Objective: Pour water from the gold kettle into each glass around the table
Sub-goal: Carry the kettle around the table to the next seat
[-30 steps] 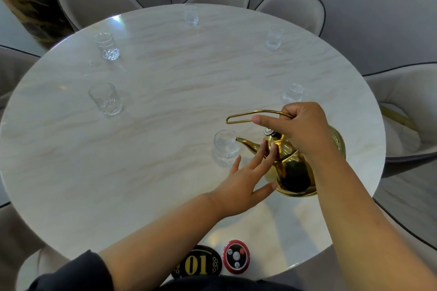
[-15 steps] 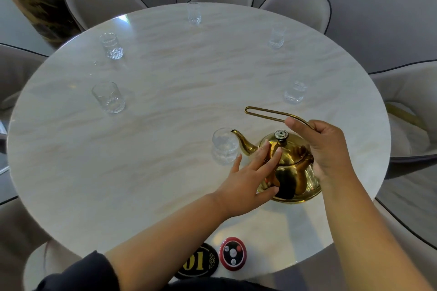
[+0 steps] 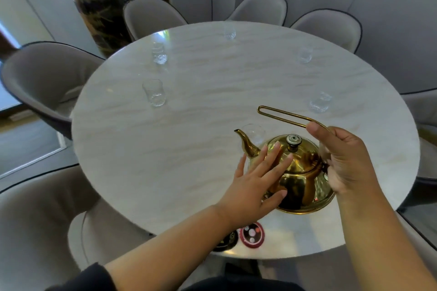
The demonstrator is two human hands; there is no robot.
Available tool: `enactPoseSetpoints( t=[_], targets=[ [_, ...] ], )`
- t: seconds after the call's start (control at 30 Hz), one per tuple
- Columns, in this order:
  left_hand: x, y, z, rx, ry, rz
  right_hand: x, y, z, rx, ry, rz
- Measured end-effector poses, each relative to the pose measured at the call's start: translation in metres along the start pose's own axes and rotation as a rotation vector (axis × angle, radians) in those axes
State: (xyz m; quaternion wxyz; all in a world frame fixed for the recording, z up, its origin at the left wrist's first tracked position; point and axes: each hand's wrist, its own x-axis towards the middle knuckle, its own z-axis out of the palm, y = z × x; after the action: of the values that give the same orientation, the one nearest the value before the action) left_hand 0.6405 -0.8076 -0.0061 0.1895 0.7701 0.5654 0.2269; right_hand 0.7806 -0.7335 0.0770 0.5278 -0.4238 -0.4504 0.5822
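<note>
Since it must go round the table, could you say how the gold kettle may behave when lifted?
The gold kettle probably swings: its thin looped handle stands high above the body. The polished metal looks slippery under the left hand resting flat on it. Its broad base likely resists tipping.

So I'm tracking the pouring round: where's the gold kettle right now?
Head view: the gold kettle stands near-right on the table, spout by the nearest glass, left hand flat against it, right hand holding its handle.
</note>
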Motion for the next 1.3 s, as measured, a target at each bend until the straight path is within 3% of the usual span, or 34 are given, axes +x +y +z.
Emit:
enactPoseSetpoints(
  t=[0.37, 0.57, 0.77, 1.0, 1.3],
  targets=[
    [-0.195, 0.018, -0.029, -0.066, 0.208, -0.091, -0.177, 0.020, 0.079, 0.115, -0.080, -0.018],
    [-0.308, 0.034, -0.022, -0.038, 0.289, -0.166, -0.272, 0.040, 0.103, 0.134, -0.139, 0.080],
    [-0.388, 0.054, -0.010, -0.023, 0.353, -0.289, -0.337, 0.053, 0.117, 0.092, -0.286, 0.157],
    [-0.441, 0.069, -0.007, -0.007, 0.537, -0.440, -0.378, 0.058, 0.147, 0.054, -0.509, 0.206],
    [-0.511, 0.041, -0.026, 0.049, 0.685, -0.614, -0.417, 0.081, 0.225, 0.084, -0.761, 0.284]
  ],
)
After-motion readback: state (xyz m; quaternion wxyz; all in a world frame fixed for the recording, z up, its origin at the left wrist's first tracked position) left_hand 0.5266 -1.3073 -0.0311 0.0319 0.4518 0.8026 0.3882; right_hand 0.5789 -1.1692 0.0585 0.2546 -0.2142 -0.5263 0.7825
